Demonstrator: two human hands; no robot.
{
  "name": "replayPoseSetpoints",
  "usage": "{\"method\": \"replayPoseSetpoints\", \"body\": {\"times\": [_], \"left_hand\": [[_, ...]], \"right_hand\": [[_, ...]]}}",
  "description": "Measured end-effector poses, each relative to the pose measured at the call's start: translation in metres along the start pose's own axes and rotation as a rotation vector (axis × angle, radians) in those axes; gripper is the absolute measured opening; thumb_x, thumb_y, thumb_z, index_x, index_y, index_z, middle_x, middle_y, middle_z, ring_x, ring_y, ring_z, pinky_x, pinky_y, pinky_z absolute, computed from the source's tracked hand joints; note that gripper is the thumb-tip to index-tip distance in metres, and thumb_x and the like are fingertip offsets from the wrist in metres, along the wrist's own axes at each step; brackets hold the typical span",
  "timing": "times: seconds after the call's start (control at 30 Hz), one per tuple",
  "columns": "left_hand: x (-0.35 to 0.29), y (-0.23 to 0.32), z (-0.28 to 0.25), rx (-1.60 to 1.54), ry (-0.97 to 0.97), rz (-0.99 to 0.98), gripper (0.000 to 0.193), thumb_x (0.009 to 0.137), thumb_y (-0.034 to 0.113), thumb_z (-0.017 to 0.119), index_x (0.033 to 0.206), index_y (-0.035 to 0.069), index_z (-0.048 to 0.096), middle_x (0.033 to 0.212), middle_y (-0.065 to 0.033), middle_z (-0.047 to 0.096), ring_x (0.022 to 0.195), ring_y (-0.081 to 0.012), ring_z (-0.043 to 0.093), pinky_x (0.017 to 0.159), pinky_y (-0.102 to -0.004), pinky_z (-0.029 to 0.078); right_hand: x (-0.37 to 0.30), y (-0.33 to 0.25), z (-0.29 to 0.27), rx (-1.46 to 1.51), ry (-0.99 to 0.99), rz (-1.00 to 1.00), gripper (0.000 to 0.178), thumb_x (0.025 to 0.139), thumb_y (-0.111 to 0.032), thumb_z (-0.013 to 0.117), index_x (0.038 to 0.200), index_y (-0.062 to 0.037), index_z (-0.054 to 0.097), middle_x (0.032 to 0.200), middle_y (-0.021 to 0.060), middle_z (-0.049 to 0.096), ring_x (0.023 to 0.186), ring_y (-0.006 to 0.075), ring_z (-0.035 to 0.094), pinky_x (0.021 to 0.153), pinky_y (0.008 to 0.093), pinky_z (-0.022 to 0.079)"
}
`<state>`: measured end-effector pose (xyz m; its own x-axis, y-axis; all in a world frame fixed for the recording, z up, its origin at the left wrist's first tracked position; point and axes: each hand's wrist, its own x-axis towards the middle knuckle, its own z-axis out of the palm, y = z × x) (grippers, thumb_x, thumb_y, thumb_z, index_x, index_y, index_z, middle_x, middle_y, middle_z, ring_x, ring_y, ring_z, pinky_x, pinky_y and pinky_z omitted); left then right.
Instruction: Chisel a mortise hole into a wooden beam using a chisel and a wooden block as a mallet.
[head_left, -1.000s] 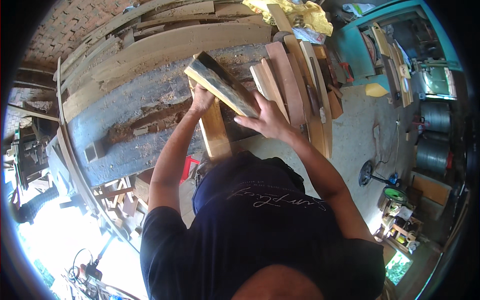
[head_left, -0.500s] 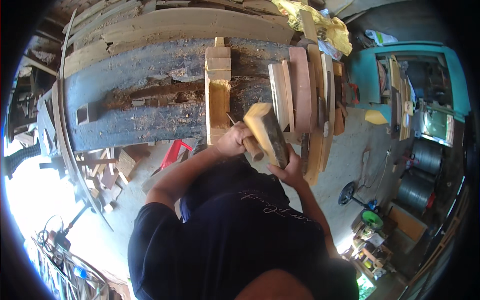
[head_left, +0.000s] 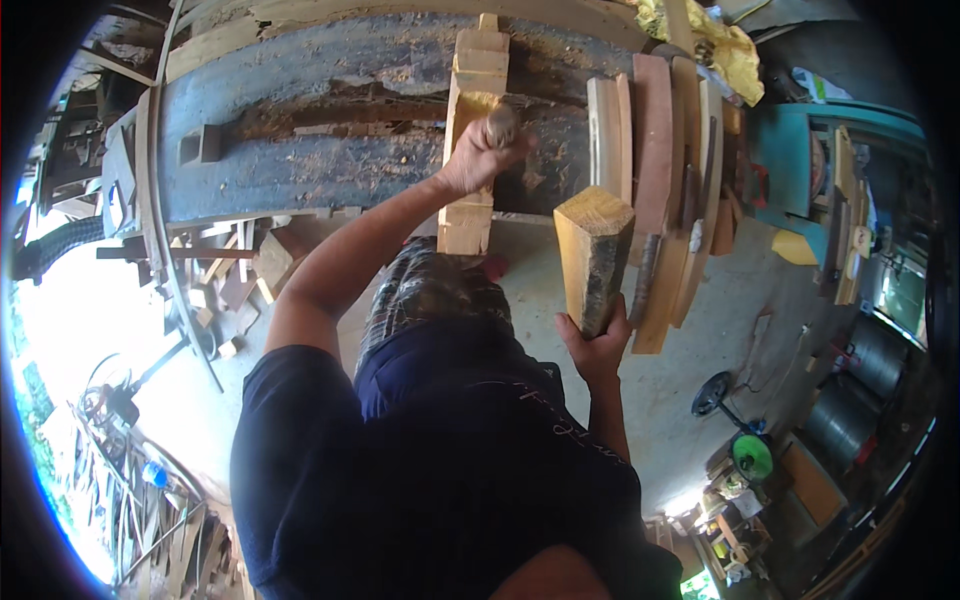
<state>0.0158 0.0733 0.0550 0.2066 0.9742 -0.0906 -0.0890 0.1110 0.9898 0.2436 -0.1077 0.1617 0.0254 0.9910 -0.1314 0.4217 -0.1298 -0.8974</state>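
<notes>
A wooden handle [head_left: 502, 122] is gripped up at 12 o'clock by the left hand [head_left: 487, 158], fingers curled right round it, butt end showing. The other end is hidden, so no clue what's on it, tbh. That fist is held over the beam [head_left: 481, 62], which is laid across the grimy bench [head_left: 300, 170] with its near end poking past the edge toward 6. Around 3 o'clock a chunky block [head_left: 592, 262] is held by its lower end in the right hand [head_left: 597, 348], thumb and fingers closed about it, pale end tilted up, apart from the handle. Some boards [head_left: 655, 150] are lined up at 2, and scraps [head_left: 165, 525] are heaped at 8.
</notes>
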Motion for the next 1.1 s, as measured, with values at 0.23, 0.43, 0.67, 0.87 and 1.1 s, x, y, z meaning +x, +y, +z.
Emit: {"method": "replayPoseSetpoints", "body": {"times": [0.23, 0.43, 0.67, 0.87, 1.1], "left_hand": [[-0.012, 0.008, 0.012, 0.059, 0.122, 0.085, 0.024, 0.091, 0.017, 0.067, 0.074, 0.01, 0.052, 0.068, 0.0063, 0.047, 0.064, -0.0051, 0.042, 0.06, -0.0241, 0.038], [-0.02, 0.004, 0.025, 0.101, 0.074, 0.183, 0.025, 0.089, 0.014, 0.069, 0.072, 0.011, 0.052, 0.069, 0.0079, 0.046, 0.065, -0.0038, 0.042, 0.06, -0.0227, 0.037], [0.005, -0.011, 0.03, 0.14, 0.018, 0.186, 0.022, 0.086, 0.015, 0.072, 0.071, 0.009, 0.057, 0.065, 0.0093, 0.049, 0.061, -0.0031, 0.042, 0.055, -0.0236, 0.037], [0.0, -0.006, 0.031, 0.083, -0.033, 0.222, 0.018, 0.085, 0.009, 0.068, 0.07, 0.007, 0.058, 0.066, 0.0067, 0.052, 0.062, -0.0046, 0.048, 0.059, -0.0245, 0.042], [-0.064, -0.043, 0.038, 0.165, -0.274, 0.784, 0.025, 0.078, 0.012, 0.076, 0.071, 0.005, 0.053, 0.066, -0.0066, 0.058, 0.055, -0.0173, 0.058, 0.048, -0.0329, 0.045]], "right_hand": [[-0.054, 0.054, 0.002, 0.133, 0.087, 0.291, 0.044, 0.072, -0.018, 0.08, 0.103, -0.0006, 0.055, 0.083, 0.0052, 0.062, 0.074, 0.0119, 0.056, 0.068, 0.0296, 0.049], [-0.067, 0.092, 0.016, 0.194, 0.235, 0.271, 0.044, 0.074, -0.017, 0.08, 0.105, -0.0008, 0.054, 0.084, 0.0043, 0.062, 0.075, 0.0105, 0.055, 0.069, 0.0285, 0.049], [-0.066, 0.128, 0.051, 0.235, 0.36, 0.225, 0.045, 0.074, -0.02, 0.081, 0.104, -0.0007, 0.054, 0.085, 0.0087, 0.065, 0.078, 0.0147, 0.062, 0.07, 0.0309, 0.05], [-0.076, 0.13, 0.092, 0.084, 0.421, 0.224, 0.047, 0.072, -0.023, 0.082, 0.103, -0.0001, 0.055, 0.086, 0.012, 0.067, 0.078, 0.0188, 0.064, 0.071, 0.0332, 0.051], [-0.099, 0.088, 0.134, 0.051, 0.588, 0.146, 0.048, 0.072, -0.022, 0.083, 0.104, -0.0004, 0.055, 0.085, 0.0088, 0.066, 0.078, 0.0169, 0.062, 0.071, 0.0311, 0.05]]}}
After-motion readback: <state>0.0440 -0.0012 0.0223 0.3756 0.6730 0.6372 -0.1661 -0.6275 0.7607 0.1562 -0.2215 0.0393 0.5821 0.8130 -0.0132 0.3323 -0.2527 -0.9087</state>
